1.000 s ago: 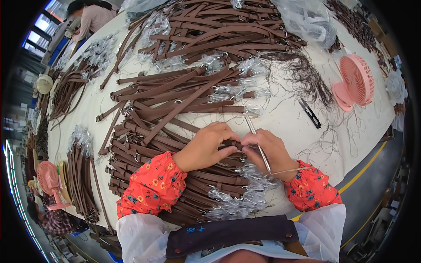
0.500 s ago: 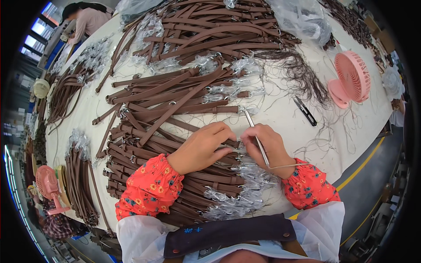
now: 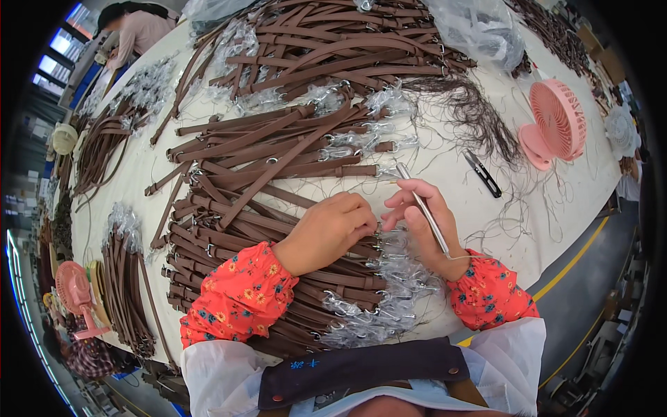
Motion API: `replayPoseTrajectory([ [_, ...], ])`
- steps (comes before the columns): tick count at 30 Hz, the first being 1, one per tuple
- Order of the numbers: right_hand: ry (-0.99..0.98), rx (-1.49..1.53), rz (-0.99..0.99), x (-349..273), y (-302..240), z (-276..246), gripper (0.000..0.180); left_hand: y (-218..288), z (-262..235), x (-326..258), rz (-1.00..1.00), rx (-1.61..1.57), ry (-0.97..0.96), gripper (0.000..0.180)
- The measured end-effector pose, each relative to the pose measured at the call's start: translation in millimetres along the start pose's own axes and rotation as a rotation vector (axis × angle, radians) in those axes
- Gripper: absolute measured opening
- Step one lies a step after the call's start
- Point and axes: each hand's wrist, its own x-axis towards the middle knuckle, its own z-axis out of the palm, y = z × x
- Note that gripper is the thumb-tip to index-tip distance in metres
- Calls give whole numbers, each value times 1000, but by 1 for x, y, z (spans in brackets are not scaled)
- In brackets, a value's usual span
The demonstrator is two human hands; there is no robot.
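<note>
My left hand (image 3: 326, 233) is closed in a pinch over the end of a brown strap, at the right side of a pile of brown straps (image 3: 208, 243) with metal buckles. My fingers hide most of that strap end. A slim silver pen-shaped tool (image 3: 432, 224) with a thin cord rests in my right hand (image 3: 434, 254), held against the palm. Its thumb and fingers are parted just right of the left fingertips. Clear plastic-wrapped metal clasps (image 3: 392, 292) lie below both hands, at the ends of the straps.
Black thread snips (image 3: 483, 175) lie right of my hands, beside dark loose threads (image 3: 479, 118). A pink fan (image 3: 556, 125) stands farther right, another pink fan (image 3: 76, 292) at the left. More straps (image 3: 333, 48) are heaped at the far side. A person (image 3: 135, 35) bends at the far left.
My right hand has loosened its fingers and drawn slightly right, the silver tool shifting with it. My left fingers have closed tighter together near the strap end.
</note>
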Motion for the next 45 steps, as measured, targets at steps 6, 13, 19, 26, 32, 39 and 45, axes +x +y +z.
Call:
replayPoseTrajectory([
  [6, 2, 139, 150, -1, -7, -1, 36, -7, -3, -3, -93, -109, -4, 11],
  [13, -57, 119, 317, -3, -7, -4, 30, -7, -7, -4, -134, -171, -18, 8],
  [19, -116, 71, 336, -2, -9, -3, 29, -7, -8, -4, -141, -170, -32, 8],
  [26, -138, 51, 343, -1, -13, -1, 27, -7, -9, -4, -145, -164, -43, 8],
  [32, -142, 32, 340, -1, -11, -1, 28, -7, -9, -5, -142, -156, -49, 9],
  [39, -142, 37, 340, -1, -11, -1, 28, -6, -10, -4, -147, -164, -62, 8],
  [45, -103, 58, 338, -2, -12, 0, 29, -12, -4, -6, -268, -295, 99, 14],
])
